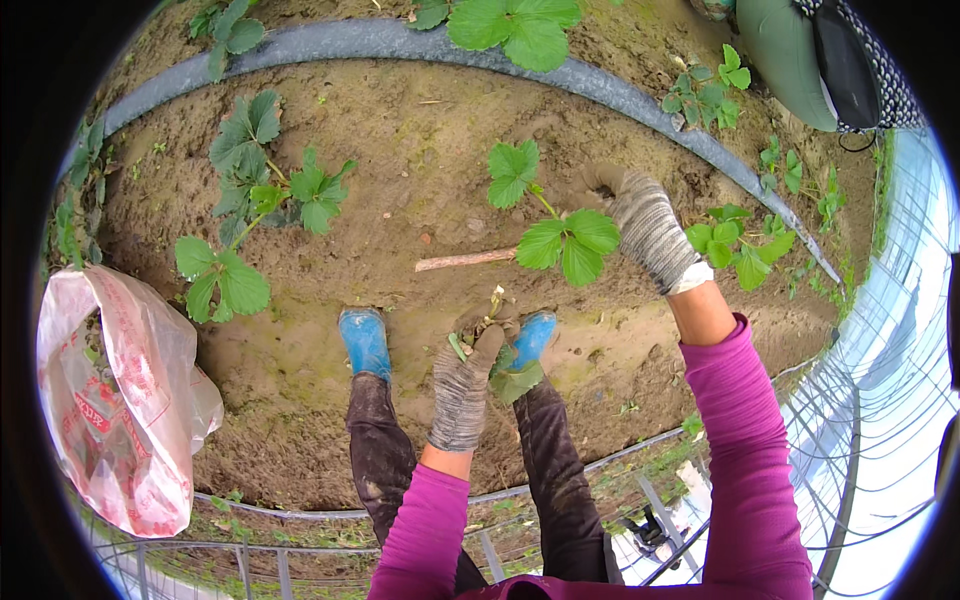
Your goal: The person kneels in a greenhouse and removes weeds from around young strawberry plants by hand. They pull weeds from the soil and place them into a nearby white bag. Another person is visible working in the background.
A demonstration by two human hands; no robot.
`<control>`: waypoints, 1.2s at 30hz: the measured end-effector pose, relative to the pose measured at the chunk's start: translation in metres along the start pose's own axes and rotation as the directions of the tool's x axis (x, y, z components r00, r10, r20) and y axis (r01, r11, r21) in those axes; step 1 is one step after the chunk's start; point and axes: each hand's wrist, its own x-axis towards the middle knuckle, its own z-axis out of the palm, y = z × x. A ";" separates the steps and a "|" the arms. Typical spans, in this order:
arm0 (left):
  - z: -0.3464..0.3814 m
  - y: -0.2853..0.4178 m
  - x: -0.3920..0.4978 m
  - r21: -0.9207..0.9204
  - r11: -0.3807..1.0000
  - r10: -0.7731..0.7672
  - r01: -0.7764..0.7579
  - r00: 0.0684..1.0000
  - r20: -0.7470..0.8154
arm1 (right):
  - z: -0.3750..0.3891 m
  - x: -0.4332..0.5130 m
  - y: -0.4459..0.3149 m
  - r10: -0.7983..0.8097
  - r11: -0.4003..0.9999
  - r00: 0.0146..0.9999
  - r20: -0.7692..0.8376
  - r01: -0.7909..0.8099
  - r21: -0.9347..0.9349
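My left hand (466, 367), in a grey knitted glove with muddy fingers, grips a small bunch of plant scraps (465, 346). Pale cut stems stick out at its top, and a green leaf (517, 381) hangs by the palm's right side. My right hand (637, 214), gloved alike, reaches down to the soil just right of a young strawberry plant (574, 238). Its dirty fingertips blend into the earth, so what they hold, if anything, is hidden. Left of that plant a short brown stick (465, 260) lies on the soil bed (390, 165).
A white plastic bag (150, 360) with red print stands at the left beside a larger strawberry plant (251, 199). A grey hose (360, 41) arcs across the bed. My blue boots (365, 341) stand in the furrow. Another person's green-clothed leg (784, 60) is at the upper right.
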 end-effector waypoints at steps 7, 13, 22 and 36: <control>0.010 0.002 0.000 0.071 0.987 0.132 -0.143 0.982 0.136 | 0.070 -0.092 -0.052 -0.087 0.676 0.909 0.407 -0.247 0.695; 0.028 -0.002 -0.006 0.065 0.969 0.242 -0.238 0.967 -0.073 | 0.015 -0.103 -0.064 -0.121 0.661 0.747 0.654 -0.431 0.615; 0.077 0.035 -0.006 0.293 0.953 0.015 -0.081 0.975 0.221 | -0.070 -0.070 0.035 0.014 0.996 0.953 -0.303 0.012 0.083; 0.127 0.038 -0.022 0.589 0.734 0.156 -0.339 0.928 0.339 | -0.193 -0.058 0.282 0.407 0.836 0.629 -0.663 -0.549 -0.009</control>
